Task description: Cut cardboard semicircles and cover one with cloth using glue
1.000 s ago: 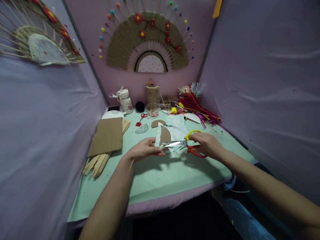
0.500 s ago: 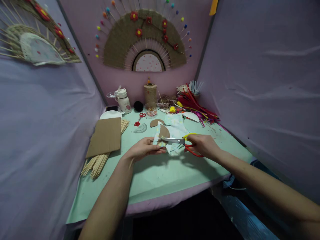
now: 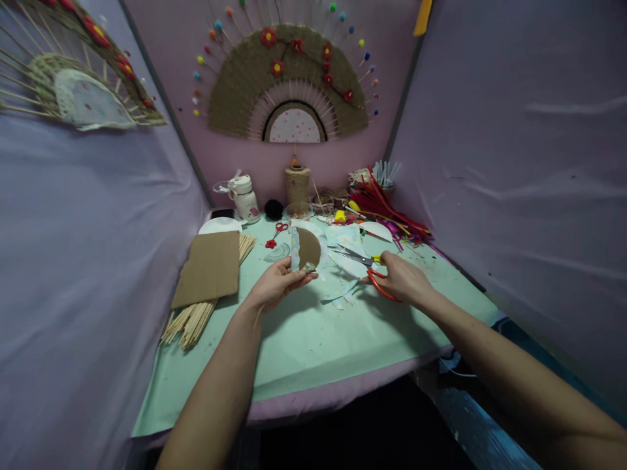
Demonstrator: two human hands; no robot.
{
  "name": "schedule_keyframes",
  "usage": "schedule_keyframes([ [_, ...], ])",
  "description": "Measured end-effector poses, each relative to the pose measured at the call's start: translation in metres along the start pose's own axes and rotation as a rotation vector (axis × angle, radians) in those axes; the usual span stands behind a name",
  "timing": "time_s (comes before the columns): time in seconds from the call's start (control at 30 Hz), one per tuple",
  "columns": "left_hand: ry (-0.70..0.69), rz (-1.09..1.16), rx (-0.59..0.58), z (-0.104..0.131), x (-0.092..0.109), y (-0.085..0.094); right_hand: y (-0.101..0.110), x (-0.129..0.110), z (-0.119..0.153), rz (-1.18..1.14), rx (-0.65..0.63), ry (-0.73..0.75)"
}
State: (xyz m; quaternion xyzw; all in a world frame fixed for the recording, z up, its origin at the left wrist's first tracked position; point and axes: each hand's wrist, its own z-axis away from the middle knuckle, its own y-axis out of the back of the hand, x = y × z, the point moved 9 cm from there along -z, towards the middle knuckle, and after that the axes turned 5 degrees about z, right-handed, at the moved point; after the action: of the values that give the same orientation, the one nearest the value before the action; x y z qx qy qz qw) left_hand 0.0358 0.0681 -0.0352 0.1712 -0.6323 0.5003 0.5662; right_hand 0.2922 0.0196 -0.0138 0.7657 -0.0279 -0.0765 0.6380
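Observation:
My left hand (image 3: 281, 282) pinches a brown cardboard half-circle (image 3: 309, 249) by its lower end. A strip of pale blue patterned fabric (image 3: 294, 248) runs along its straight left edge. In my right hand (image 3: 401, 277) are scissors (image 3: 368, 261) with one yellow and one red handle. Their blades point left, slightly apart, a short way right of the cardboard. Beneath the blades lie pale fabric offcuts (image 3: 340, 294) and a larger piece of fabric (image 3: 343, 234) on the table.
On the left, a cardboard sheet (image 3: 208, 267) rests over a bundle of thin sticks (image 3: 196, 326). Small red scissors (image 3: 280, 228), a clear protractor (image 3: 277, 252), a bottle (image 3: 243, 199), a twine spool (image 3: 297, 185) and red pipe cleaners (image 3: 382, 205) stand or lie farther back.
The scissors have come away from the cardboard to the right, and their blades have parted. My left hand has turned and raised the half-circle; a cut strip of fabric now lies on the table.

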Motion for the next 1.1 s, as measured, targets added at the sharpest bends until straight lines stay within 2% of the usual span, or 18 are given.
schedule_keyframes([
  [0.17, -0.026, 0.027, 0.031, 0.000, 0.002, 0.000, -0.005, -0.023, 0.002, 0.015, 0.016, 0.021],
  [0.5, -0.075, -0.026, 0.247, 0.002, 0.010, 0.011, -0.040, -0.097, -0.024, -0.087, -0.006, 0.121],
  [0.67, -0.057, 0.018, 0.304, 0.000, 0.004, 0.018, -0.044, -0.104, -0.027, -0.154, 0.001, 0.153],
  [0.83, -0.036, 0.044, 0.276, -0.003, -0.003, 0.016, -0.022, -0.097, -0.030, -0.619, 0.136, 0.126],
  [1.0, -0.026, -0.009, 0.206, -0.005, -0.007, 0.006, -0.031, -0.122, -0.026, -1.101, -0.056, 0.163],
  [1.1, -0.082, -0.129, 0.155, -0.006, -0.006, 0.000, -0.040, -0.126, -0.023, -1.181, -0.079, 0.112],
])
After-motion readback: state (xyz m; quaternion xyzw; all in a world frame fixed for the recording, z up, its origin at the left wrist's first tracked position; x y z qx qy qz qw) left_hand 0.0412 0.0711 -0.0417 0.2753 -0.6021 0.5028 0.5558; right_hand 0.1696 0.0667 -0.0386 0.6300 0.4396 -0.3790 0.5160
